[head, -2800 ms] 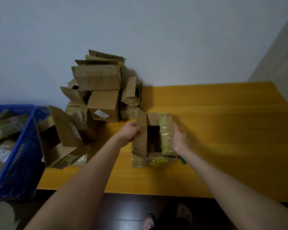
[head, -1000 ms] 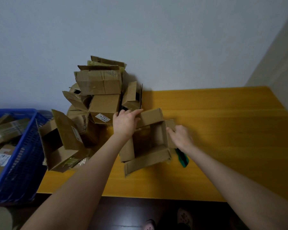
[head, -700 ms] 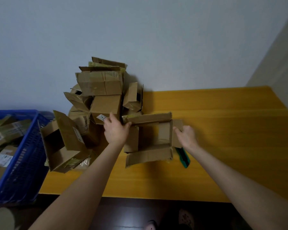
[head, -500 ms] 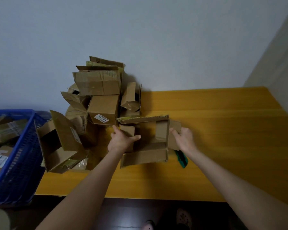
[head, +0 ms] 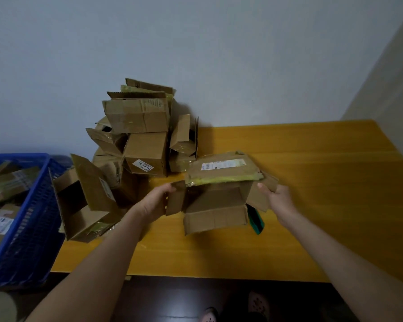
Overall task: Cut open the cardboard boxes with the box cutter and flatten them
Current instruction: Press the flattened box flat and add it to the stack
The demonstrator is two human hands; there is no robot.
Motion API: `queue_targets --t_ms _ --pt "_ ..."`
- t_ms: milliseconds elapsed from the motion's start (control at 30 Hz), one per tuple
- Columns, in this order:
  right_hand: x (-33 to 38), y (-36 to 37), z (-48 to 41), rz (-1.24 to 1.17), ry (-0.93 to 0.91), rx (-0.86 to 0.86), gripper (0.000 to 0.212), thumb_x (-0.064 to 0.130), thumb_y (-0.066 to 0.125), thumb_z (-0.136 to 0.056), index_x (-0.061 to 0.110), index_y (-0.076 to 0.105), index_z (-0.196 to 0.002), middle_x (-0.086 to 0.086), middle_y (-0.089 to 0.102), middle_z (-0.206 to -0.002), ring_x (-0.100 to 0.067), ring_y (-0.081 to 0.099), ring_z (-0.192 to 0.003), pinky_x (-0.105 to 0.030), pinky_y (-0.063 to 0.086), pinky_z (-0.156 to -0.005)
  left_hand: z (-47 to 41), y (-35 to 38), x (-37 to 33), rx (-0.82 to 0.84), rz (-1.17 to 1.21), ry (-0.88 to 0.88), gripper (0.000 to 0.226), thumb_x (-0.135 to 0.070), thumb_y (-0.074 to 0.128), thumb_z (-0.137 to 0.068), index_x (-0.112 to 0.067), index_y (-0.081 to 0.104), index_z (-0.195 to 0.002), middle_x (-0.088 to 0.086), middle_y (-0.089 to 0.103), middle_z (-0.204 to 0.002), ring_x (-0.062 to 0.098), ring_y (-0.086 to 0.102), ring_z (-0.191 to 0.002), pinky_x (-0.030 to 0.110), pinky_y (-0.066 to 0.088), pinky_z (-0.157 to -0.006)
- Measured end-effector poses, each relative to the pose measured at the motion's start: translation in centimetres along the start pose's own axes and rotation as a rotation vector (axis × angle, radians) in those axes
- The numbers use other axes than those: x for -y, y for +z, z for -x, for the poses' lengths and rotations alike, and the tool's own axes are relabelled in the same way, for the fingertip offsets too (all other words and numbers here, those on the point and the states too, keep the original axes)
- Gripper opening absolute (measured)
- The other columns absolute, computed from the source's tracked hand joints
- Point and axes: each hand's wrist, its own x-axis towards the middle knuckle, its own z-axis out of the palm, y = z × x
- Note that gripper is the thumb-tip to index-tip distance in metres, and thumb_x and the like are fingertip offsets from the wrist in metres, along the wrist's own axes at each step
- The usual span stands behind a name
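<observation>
I hold a small opened cardboard box (head: pixel 219 196) just above the yellow table (head: pixel 312 182), its open end facing me and its flaps spread. A strip of yellowish tape runs along its upper edge under a white label. My left hand (head: pixel 155 201) grips the left flap. My right hand (head: pixel 277 201) grips the right flap. The green box cutter (head: pixel 256 220) lies on the table under the box's right corner, partly hidden by it.
A pile of cardboard boxes (head: pixel 140 135) leans against the wall at the table's back left. One open box (head: pixel 84 201) lies on its side at the left edge. A blue plastic crate (head: pixel 28 217) with flattened cardboard stands left of the table.
The box has been turned from upright with its opening upward to lying with its open end toward me. Its labelled side came up on top. Both hands shifted to the side flaps.
</observation>
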Motion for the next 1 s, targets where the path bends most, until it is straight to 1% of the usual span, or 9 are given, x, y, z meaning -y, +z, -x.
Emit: queue_targets --t_ms 133,267,400,567,667,767,833,933,1000 --pt "-0.7 -0.5 0.6 -0.206 0.05 0.076 0.014 0.017 0.06 -0.094 0.008 0.063 -0.104 -0.008 0.067 -0.096 -0.025 0.063 -0.091 -0.038 0.05 -0.079 -0.5 0.1 -0.3 0.113 0.279 -0.092 0.064 -0.059 0.058 -0.074 -0.01 0.06 -0.116 0.012 0.054 -0.126 0.035 0.049 -0.122 0.059 0.042 -0.096" --pt "-1.3 -1.1 0.9 -0.314 0.039 0.207 0.018 0.005 0.059 -0.091 0.019 0.064 -0.102 -0.005 0.07 -0.103 -0.024 0.065 -0.098 -0.042 0.049 -0.092 -1.0 1.2 -0.6 0.039 0.113 -0.191 0.102 -0.074 0.059 -0.066 -0.017 0.034 -0.147 0.014 0.039 -0.146 0.039 0.04 -0.132 0.063 0.041 -0.098" --pt "-2.1 -0.9 0.8 -0.345 0.065 0.282 0.027 0.0 0.051 -0.095 0.013 0.061 -0.116 -0.011 0.068 -0.115 -0.025 0.064 -0.104 -0.043 0.05 -0.097 -1.3 2.2 -0.2 -0.002 0.054 -0.217 0.127 -0.081 0.068 -0.049 -0.028 0.018 -0.153 0.019 0.029 -0.152 0.043 0.034 -0.135 0.069 0.032 -0.103" --pt "-1.9 -1.6 1.0 -0.457 0.146 0.413 0.034 -0.009 0.046 -0.092 0.002 0.056 -0.123 -0.012 0.072 -0.1 -0.022 0.068 -0.092 -0.031 0.059 -0.073 -1.2 2.2 0.8 -0.032 0.074 -0.261 0.086 -0.063 0.067 -0.067 -0.019 0.037 -0.135 0.015 0.049 -0.131 0.035 0.049 -0.12 0.062 0.04 -0.099" --pt "-1.8 -2.9 1.0 -0.418 0.179 0.525 0.044 -0.01 0.048 -0.087 0.005 0.053 -0.127 -0.012 0.071 -0.104 -0.021 0.068 -0.093 -0.031 0.055 -0.078 -0.8 2.3 0.8 -0.108 0.129 -0.169 0.054 -0.048 0.063 -0.084 -0.016 0.048 -0.124 0.01 0.058 -0.109 0.027 0.057 -0.099 0.047 0.048 -0.086" --pt "-1.8 -4.6 0.3 -0.471 0.257 0.617 0.065 0.013 0.07 -0.069 0.02 0.051 -0.131 -0.018 0.062 -0.123 -0.032 0.056 -0.117 -0.044 0.044 -0.097 -0.7 2.2 0.3 -0.128 0.103 -0.066 0.056 -0.044 0.067 -0.085 -0.014 0.05 -0.13 0.008 0.061 -0.107 0.025 0.06 -0.097 0.042 0.051 -0.079" --pt "-1.3 -4.8 -0.2 -0.405 0.276 0.667 0.084 0.038 0.081 -0.059 0.029 0.047 -0.135 -0.018 0.049 -0.137 -0.033 0.038 -0.135 -0.049 0.03 -0.106 -1.0 2.0 0.1 -0.094 0.016 -0.002 0.083 -0.048 0.076 -0.072 -0.017 0.041 -0.141 0.007 0.063 -0.114 0.025 0.06 -0.104 0.045 0.052 -0.088" --pt "-0.2 -3.1 -0.3 -0.169 0.208 0.557 0.104 0.061 0.078 -0.058 0.033 0.031 -0.146 -0.007 0.041 -0.147 -0.028 0.034 -0.138 -0.048 0.025 -0.112 -0.9 2.7 -0.4 -0.025 -0.09 0.055 0.108 -0.045 0.08 -0.064 -0.027 0.021 -0.152 0.005 0.059 -0.122 0.026 0.058 -0.111 0.048 0.048 -0.096" --pt "0.4 -1.8 -0.2 -0.138 0.144 0.466 0.117 0.066 0.08 -0.05 0.031 0.028 -0.148 -0.002 0.043 -0.146 -0.028 0.041 -0.133 -0.05 0.029 -0.111 -0.9 3.4 -0.7 0.017 -0.051 0.083 0.113 -0.047 0.081 -0.056 -0.028 0.024 -0.151 0.006 0.06 -0.124 0.026 0.06 -0.113 0.049 0.048 -0.098"
